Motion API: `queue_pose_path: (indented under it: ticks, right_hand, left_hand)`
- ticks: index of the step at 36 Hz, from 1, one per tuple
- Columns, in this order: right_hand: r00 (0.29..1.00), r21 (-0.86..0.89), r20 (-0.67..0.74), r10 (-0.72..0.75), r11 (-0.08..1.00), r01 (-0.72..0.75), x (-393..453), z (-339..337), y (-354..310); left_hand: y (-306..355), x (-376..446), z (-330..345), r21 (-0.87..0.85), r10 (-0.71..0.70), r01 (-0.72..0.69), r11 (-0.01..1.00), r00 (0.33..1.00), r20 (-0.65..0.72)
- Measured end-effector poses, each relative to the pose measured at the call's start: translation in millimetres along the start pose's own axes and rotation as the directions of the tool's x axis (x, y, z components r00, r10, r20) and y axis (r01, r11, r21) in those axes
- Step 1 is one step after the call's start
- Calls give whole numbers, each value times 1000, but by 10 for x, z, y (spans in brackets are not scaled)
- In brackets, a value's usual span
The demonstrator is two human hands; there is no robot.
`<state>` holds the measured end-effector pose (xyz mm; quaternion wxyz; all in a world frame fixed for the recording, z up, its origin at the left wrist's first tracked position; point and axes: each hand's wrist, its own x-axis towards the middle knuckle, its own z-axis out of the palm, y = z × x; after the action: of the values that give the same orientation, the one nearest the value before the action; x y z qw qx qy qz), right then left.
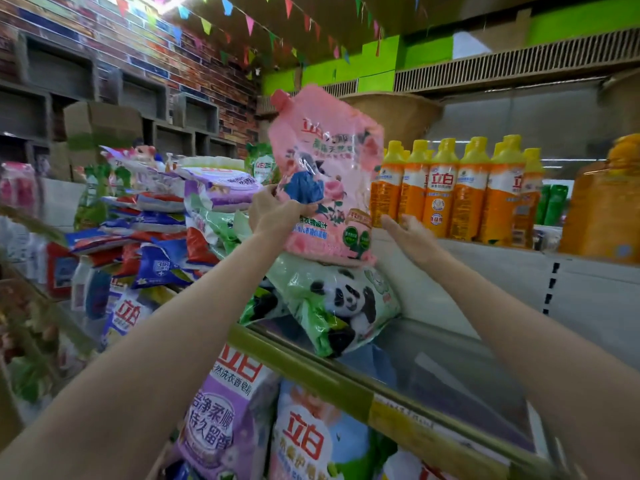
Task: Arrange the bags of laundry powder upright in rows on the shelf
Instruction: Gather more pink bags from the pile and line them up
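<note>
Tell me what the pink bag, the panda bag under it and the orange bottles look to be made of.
Pink bag: thin glossy plastic film, judging by its glare and crinkles.
Panda bag: the same soft, shiny film, creased and sagging over the shelf edge.
Orange bottles: apparently rigid plastic with yellow caps and printed labels.

Left hand [273,211] is gripping the pink bag [327,174] upright on top of the green panda bag [332,306] lying on the shelf [450,368], right hand [410,237] is hovering open beside it, orange bottles [453,188] are standing just behind.
</note>
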<state>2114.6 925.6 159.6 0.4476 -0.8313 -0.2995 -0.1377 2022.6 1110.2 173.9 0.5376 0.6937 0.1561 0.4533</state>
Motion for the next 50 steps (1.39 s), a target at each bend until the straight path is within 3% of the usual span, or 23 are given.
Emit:
queue_pose_path:
  ticks: [4, 8, 10, 12, 16, 22, 36, 44, 48, 50]
  right_hand:
    - [998, 281, 60, 29, 959, -45, -114, -275, 37]
    - [969, 550, 243, 45, 817, -176, -247, -506, 112]
    - [977, 611, 210, 43, 774, -165, -371, -605, 144]
    - [993, 643, 69, 93, 757, -116, -481, -717, 247]
    - [988, 618, -77, 135, 784, -59, -765, -1030, 408]
    - [939, 483, -263, 223, 873, -72, -1205, -1723, 656]
    - [889, 304, -392, 238, 945, -119, -2488, -3331, 1044]
    - [832, 299, -445, 332, 931, -211, -3132, -3937, 1193]
    - [825, 286, -450, 342, 930, -229, -3421, -4163, 1242]
    - [804, 265, -483, 348, 933, -245, -3565, -4271, 1301]
  left_hand:
    - [38, -231, 3, -186, 15, 12, 982, 990, 143]
    - [153, -580, 129, -360, 6, 101, 927, 959, 283]
    - [211, -738, 231, -365, 29, 103, 925, 940, 340]
    - [278, -861, 328, -321, 47, 90, 943, 918, 395]
    - [433, -1058, 558, -244, 64, 87, 966, 834, 549]
    - [552, -1560, 1071, -232, 139, 6, 973, 787, 602]
    - [1207, -2941, 2168, -312, 199, 66, 948, 641, 741]
    - [1401, -3629, 2620, -294, 171, 178, 939, 500, 849]
    - [1505, -3924, 2690, -265, 189, 133, 955, 417, 889]
    - [1544, -4081, 2705, -310, 222, 155, 938, 420, 880]
